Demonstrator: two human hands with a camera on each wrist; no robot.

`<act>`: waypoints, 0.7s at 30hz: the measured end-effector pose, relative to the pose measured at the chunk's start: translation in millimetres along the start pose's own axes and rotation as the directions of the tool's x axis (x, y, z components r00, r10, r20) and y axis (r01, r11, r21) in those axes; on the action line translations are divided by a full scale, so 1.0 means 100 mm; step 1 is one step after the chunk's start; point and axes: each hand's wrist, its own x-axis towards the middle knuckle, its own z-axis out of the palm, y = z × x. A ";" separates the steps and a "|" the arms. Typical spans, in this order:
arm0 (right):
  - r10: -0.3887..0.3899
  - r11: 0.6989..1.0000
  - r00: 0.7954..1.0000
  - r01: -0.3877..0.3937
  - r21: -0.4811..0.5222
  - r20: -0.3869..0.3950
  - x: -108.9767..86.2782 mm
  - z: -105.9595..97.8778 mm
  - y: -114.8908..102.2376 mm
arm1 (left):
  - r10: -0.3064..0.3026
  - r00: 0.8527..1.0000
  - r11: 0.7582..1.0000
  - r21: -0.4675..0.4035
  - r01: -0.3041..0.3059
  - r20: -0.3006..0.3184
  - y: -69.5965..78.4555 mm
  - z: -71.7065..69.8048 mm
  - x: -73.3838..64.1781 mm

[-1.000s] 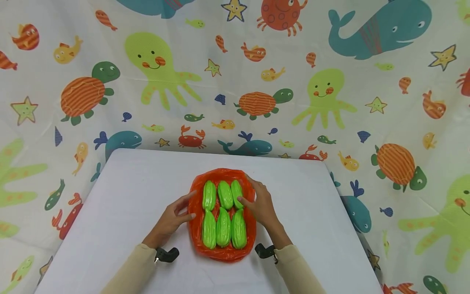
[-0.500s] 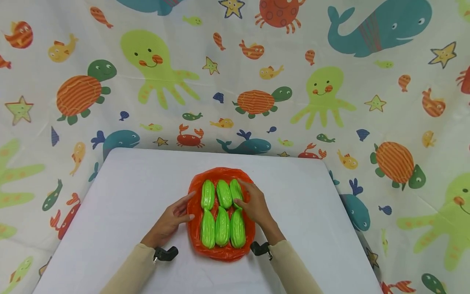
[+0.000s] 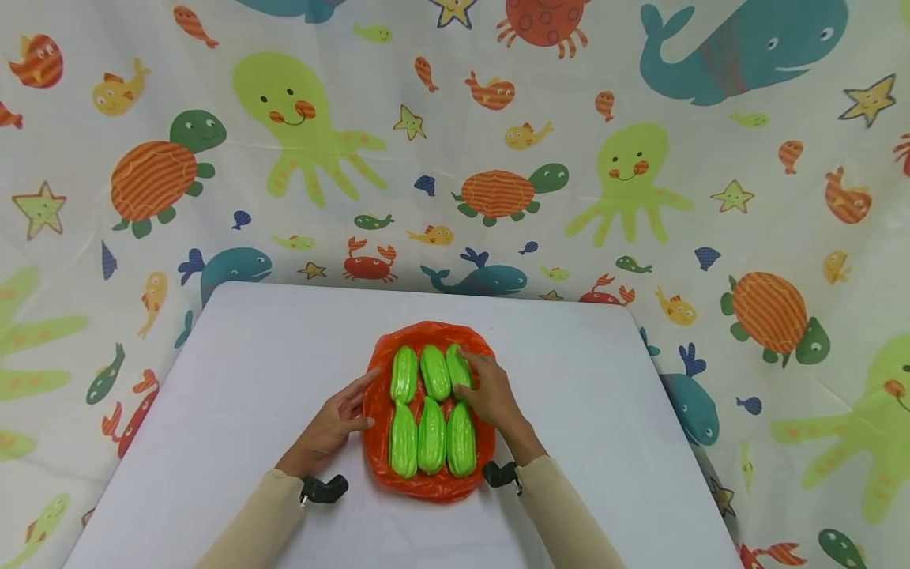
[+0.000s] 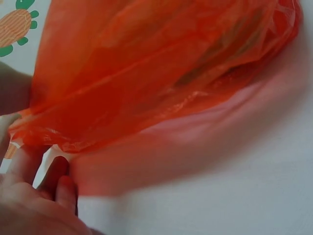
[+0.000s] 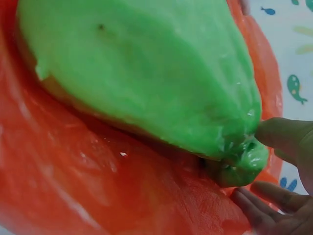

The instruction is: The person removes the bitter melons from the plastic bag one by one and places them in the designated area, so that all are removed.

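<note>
- The far-right green vegetable [image 3: 455,366] is lying inside the red plastic bag, with the right hand [image 3: 494,395] grasping it, thumb toward its near end and the other fingers along its right side.
- Close beside it to the left, the far-middle vegetable [image 3: 435,373] and far-left vegetable [image 3: 404,375] are completing the far row.
- Just nearer, the near-right vegetable [image 3: 461,442], near-middle vegetable [image 3: 431,438] and near-left vegetable [image 3: 403,442] are forming a second row.
- The red plastic bag [image 3: 377,462] is spreading around all six, resting on the white bench [image 3: 284,340].
- At its left edge, the left hand [image 3: 334,419] is holding the thin plastic between thumb and fingers.
- Beige sleeves [image 3: 259,514] are covering both forearms, and black wrist devices [image 3: 325,489] are sitting by the cuffs.
- Beyond the bench, a sea-animal cloth [image 3: 213,79] is hanging.
</note>
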 end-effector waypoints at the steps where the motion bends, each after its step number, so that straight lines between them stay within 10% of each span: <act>1: 0.004 1.000 1.000 -0.004 -0.001 0.003 0.01 0.01 0.00 | 0.000 1.000 1.000 -0.008 0.000 0.003 0.00 0.00 0.00; 21: 0.070 0.997 0.997 -0.069 0.028 -0.025 0.00 -0.04 -0.03 | -0.017 1.000 0.999 -0.050 0.017 0.013 0.02 -0.01 0.01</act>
